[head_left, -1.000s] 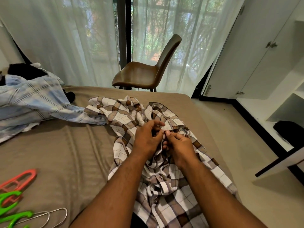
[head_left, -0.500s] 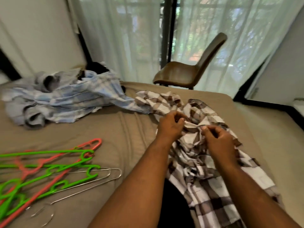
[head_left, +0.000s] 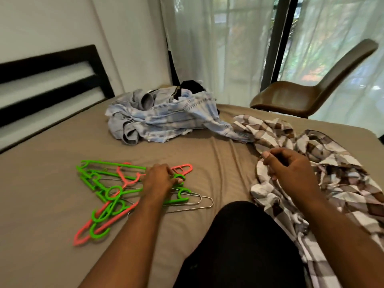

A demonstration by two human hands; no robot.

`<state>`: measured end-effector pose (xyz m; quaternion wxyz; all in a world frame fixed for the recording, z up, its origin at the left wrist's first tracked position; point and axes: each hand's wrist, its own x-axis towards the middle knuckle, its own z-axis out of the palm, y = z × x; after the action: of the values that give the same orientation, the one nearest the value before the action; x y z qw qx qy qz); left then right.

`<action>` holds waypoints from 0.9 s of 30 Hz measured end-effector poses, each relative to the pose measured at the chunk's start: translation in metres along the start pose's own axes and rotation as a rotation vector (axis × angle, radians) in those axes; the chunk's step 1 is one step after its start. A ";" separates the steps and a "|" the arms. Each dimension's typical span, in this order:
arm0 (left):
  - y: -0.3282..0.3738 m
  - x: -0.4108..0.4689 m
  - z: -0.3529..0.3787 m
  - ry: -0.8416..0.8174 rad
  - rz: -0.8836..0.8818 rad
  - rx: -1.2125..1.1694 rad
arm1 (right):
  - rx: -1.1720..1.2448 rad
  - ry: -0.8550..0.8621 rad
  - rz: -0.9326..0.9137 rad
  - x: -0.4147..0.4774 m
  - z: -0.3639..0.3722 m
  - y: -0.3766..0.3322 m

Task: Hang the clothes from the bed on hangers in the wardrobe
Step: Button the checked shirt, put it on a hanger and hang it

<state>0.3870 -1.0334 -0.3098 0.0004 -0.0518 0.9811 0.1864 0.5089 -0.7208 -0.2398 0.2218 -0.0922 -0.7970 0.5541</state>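
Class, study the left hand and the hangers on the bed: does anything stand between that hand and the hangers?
Nothing visible does: the left hand touches the pile of hangers on the bed. The only hindrance is the pile itself, green, pink and wire hangers crossing, so lifting one may drag others.
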 end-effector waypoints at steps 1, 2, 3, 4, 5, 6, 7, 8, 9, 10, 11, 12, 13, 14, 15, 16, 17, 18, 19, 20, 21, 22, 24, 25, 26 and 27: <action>-0.006 -0.003 -0.001 -0.020 0.009 0.041 | 0.007 -0.005 0.000 0.000 0.003 -0.001; -0.010 -0.005 0.000 -0.040 0.023 0.048 | 0.005 -0.014 -0.006 0.000 0.006 -0.002; -0.013 -0.008 0.000 -0.059 0.055 0.044 | 0.002 -0.026 -0.011 0.000 0.008 -0.003; -0.014 -0.009 0.001 -0.071 0.089 0.042 | 0.003 -0.037 -0.012 -0.001 0.008 -0.005; -0.016 -0.011 0.002 -0.062 0.121 0.054 | 0.009 -0.049 -0.013 -0.002 0.007 -0.007; -0.016 -0.014 0.002 -0.036 0.146 0.069 | 0.018 -0.059 -0.014 -0.004 0.007 -0.010; -0.017 -0.017 0.003 0.001 0.175 0.074 | 0.025 -0.066 -0.015 -0.005 0.005 -0.013; -0.017 -0.020 0.004 0.051 0.208 0.079 | 0.026 -0.065 -0.017 -0.006 0.003 -0.015; -0.018 -0.022 0.006 0.113 0.252 0.080 | 0.021 -0.061 -0.020 -0.007 0.000 -0.017; -0.017 -0.024 0.006 0.171 0.293 0.063 | 0.016 -0.057 -0.025 -0.008 -0.002 -0.019; -0.016 -0.024 0.005 0.226 0.331 0.028 | 0.015 -0.055 -0.027 -0.010 -0.005 -0.020; -0.015 -0.024 0.003 0.271 0.352 -0.013 | 0.015 -0.052 -0.028 -0.011 -0.007 -0.021; -0.014 -0.022 0.002 0.329 0.373 -0.045 | 0.012 -0.051 -0.028 -0.012 -0.009 -0.022; -0.012 -0.021 -0.001 0.391 0.404 -0.072 | 0.008 -0.052 -0.023 -0.013 -0.011 -0.022; -0.007 -0.021 -0.004 0.449 0.449 -0.102 | 0.005 -0.052 -0.018 -0.014 -0.013 -0.021; 0.001 -0.023 -0.010 0.502 0.508 -0.131 | 0.002 -0.053 -0.015 -0.015 -0.014 -0.021; 0.012 -0.026 -0.017 0.555 0.577 -0.154 | 0.001 -0.055 -0.013 -0.017 -0.016 -0.022; 0.026 -0.029 -0.025 0.601 0.646 -0.168 | 0.002 -0.057 -0.010 -0.017 -0.017 -0.022; 0.042 -0.032 -0.033 0.640 0.720 -0.178 | 0.004 -0.061 -0.004 -0.018 -0.018 -0.022; 0.060 -0.035 -0.040 0.670 0.804 -0.187 | 0.003 -0.058 0.002 -0.018 -0.021 -0.023; 0.077 -0.038 -0.044 0.688 0.897 -0.188 | 0.000 -0.051 0.011 -0.018 -0.022 -0.022; 0.097 -0.041 -0.046 0.699 0.996 -0.179 | -0.007 -0.033 0.022 -0.017 -0.026 -0.021; 0.132 -0.050 -0.044 0.670 1.191 -0.113 | -0.003 0.005 0.062 -0.014 -0.033 -0.018; 0.151 -0.055 -0.042 0.640 1.293 -0.077 | 0.027 0.020 0.095 -0.011 -0.041 -0.017; 0.166 -0.060 -0.038 0.601 1.390 -0.038 | 0.071 0.016 0.145 -0.008 -0.047 -0.016; 0.184 -0.066 -0.033 0.562 1.490 0.001 | 0.122 -0.002 0.197 -0.005 -0.058 -0.015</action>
<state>0.4344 -0.8687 -0.2108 -0.3719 0.5728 0.7211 0.1170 0.5413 -0.6799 -0.2106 0.1705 -0.1559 -0.7490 0.6210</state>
